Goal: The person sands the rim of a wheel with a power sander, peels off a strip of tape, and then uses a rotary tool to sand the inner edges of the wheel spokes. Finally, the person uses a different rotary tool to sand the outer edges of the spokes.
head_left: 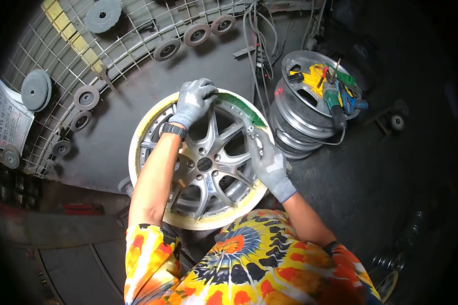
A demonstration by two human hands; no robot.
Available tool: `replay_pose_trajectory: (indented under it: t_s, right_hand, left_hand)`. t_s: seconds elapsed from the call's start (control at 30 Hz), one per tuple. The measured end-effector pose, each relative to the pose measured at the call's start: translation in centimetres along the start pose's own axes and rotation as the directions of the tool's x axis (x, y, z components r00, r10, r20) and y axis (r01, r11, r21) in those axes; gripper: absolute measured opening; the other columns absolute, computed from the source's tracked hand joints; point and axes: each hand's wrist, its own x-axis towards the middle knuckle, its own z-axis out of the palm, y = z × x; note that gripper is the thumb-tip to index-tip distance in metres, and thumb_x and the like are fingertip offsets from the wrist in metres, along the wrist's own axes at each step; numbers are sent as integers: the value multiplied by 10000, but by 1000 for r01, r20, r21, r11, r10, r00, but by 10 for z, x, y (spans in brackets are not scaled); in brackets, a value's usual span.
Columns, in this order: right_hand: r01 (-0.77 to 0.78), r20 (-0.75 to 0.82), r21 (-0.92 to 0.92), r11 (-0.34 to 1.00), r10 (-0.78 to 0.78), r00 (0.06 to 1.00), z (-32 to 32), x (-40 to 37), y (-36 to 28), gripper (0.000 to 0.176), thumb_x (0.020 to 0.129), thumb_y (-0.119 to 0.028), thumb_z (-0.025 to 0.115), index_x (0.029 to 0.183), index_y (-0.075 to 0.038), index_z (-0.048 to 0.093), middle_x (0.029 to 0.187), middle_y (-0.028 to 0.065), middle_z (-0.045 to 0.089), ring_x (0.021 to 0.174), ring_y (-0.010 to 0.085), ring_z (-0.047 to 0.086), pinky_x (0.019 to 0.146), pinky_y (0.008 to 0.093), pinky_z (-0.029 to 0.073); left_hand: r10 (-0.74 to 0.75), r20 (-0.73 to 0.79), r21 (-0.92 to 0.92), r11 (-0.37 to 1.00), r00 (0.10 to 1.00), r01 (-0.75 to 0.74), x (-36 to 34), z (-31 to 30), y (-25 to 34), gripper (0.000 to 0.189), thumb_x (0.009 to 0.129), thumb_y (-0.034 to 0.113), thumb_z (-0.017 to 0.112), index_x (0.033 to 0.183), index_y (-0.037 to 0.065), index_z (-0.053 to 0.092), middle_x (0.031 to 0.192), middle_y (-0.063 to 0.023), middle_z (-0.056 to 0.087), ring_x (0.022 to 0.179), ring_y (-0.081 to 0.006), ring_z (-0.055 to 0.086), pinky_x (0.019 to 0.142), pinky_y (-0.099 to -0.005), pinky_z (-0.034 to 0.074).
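A silver multi-spoke alloy wheel lies face up in front of me. Most of its outer lip carries a pale yellow band, and a green stretch covers the upper right. My left hand, in a grey glove, is closed over the far edge of the wheel, beside the green stretch. On the right side of the lip, my gloved right hand is closed, its fingers bent near the lower end of the green. Whatever lies between those fingers is too small to make out.
Stacked wheels stand at the right, topped by a green power tool and yellow gloves or cloth. Cables hang behind. Abrasive discs hang on a wire grid, near a calendar.
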Motion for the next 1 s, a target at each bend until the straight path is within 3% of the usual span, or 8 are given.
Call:
replay_pose_trajectory:
  t_s: [0.27, 0.4, 0.63, 0.73, 0.83, 0.87, 0.93, 1.0]
  right_hand:
    - [-130, 62, -63, 990, 133, 989, -11, -12, 8, 360, 1062, -273, 597, 1385, -123, 545, 989, 249, 753, 861, 469, 729, 755, 559, 578]
    - [-146, 77, -104, 984, 154, 985, -17, -14, 3, 345, 1070, -265, 614, 1369, -91, 612, 1018, 244, 747, 891, 419, 756, 746, 467, 577]
    - [-108, 144, 101, 989, 93, 985, -26, -23, -9, 366, 1069, -257, 611, 1373, -53, 610, 995, 237, 749, 883, 385, 759, 785, 444, 584]
    - [-61, 108, 115, 992, 49, 993, -27, -25, -5, 386, 1060, -206, 632, 1384, 0, 593, 1079, 241, 750, 955, 341, 757, 823, 415, 578]
    - [-107, 162, 259, 960, 66, 985, -30, -32, -22, 384, 1081, -138, 590, 1441, -5, 564, 970, 54, 705, 705, 65, 583, 638, 258, 500]
    - [-103, 191, 258, 961, 54, 980, -32, -33, -32, 384, 1081, -138, 590, 1441, -5, 564, 970, 54, 705, 705, 65, 583, 638, 258, 500]
    - [-302, 324, 488, 819, 151, 934, -29, -33, -55, 414, 1086, -131, 571, 1472, 8, 516, 1006, 77, 723, 711, 85, 618, 653, 244, 503]
    - [-377, 391, 582, 721, 158, 907, -17, -28, -73, 435, 1111, -177, 536, 1502, 7, 485, 968, 53, 699, 637, 43, 548, 585, 218, 462]
  left_hand:
    - [11, 1, 1, 1000, 1000, -11, 0, -2, -1, 153, 815, 159, 827, 950, 101, 785, 1057, -72, 738, 999, -311, 707, 893, -444, 545]
    - [-5, 6, 15, 1000, 1000, 5, -2, -1, 0, 158, 819, 171, 826, 956, 106, 784, 1070, -70, 737, 1019, -308, 704, 908, -446, 538]
    - [-33, -4, 33, 999, 999, 33, -4, 2, -3, 155, 850, 220, 807, 957, 110, 784, 1111, -65, 733, 1041, -311, 695, 929, -460, 523]
    - [-99, 112, 82, 993, 989, 91, -6, -1, -1, 344, 839, 293, 808, 1135, 124, 762, 1219, -106, 706, 1131, -326, 669, 986, -467, 505]
    - [-84, -10, 140, 986, 996, 85, -14, -21, 14, 779, 825, 324, 829, 1499, 93, 514, 1444, -226, 576, 1367, -410, 532, 1144, -495, 428]
    - [-114, -16, 149, 982, 993, 115, -23, -35, 26, 779, 825, 324, 829, 1499, 93, 514, 1444, -226, 576, 1367, -410, 532, 1144, -495, 428]
    - [-434, -326, -141, 901, 840, 411, -52, -66, 62, 716, 863, 246, 805, 1482, 28, 518, 1433, -245, 580, 1336, -418, 562, 1138, -527, 442]
    - [-779, -262, -474, 618, 570, 627, -98, -102, 127, 657, 904, 170, 769, 1475, -15, 503, 1445, -251, 579, 1336, -392, 586, 1134, -522, 463]
